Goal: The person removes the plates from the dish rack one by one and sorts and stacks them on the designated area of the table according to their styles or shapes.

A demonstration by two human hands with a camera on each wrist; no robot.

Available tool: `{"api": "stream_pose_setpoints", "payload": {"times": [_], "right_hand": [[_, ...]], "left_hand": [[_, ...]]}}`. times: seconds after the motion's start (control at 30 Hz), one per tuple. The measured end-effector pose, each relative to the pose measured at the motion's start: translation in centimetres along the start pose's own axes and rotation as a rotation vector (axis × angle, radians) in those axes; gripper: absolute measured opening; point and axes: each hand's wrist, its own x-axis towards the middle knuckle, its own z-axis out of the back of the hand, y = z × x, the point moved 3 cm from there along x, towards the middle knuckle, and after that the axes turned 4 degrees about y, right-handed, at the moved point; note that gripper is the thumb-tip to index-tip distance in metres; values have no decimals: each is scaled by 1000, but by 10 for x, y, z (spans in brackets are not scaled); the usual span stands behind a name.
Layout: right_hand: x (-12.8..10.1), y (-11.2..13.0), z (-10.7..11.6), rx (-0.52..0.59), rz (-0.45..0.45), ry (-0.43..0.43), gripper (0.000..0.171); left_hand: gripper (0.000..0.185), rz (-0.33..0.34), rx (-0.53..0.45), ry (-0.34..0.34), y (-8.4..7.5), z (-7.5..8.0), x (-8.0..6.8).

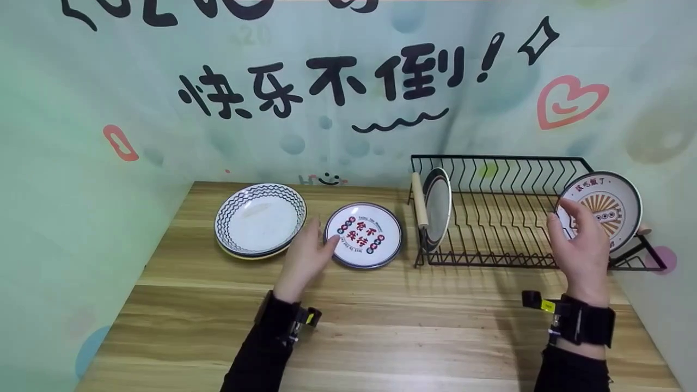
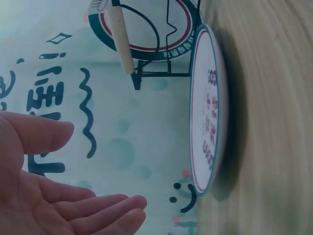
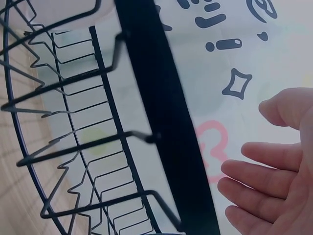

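left hand (image 1: 305, 260) beside small plate (image 1: 364, 235) rim

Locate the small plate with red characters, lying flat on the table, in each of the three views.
Head: the small plate lies flat at centre, just right of the left hand.
Left wrist: seen edge-on at centre right, beyond the open fingers.
Right wrist: not in it.
Shared landmark: the black dish rack, top centre in the left wrist view, filling the left of the right wrist view.
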Motion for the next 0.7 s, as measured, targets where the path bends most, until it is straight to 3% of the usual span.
{"api": "stream_pose_setpoints", "payload": {"times": [0.4,0.7], "right_hand": [[-1,-9,7,-39,-3,10,45],[0,-17,14,-66,10,7,45]], "left_hand": [[72,-120,99,-111,-13,10,-7],[78,-202,107,-163,-17,12,-7]]}}
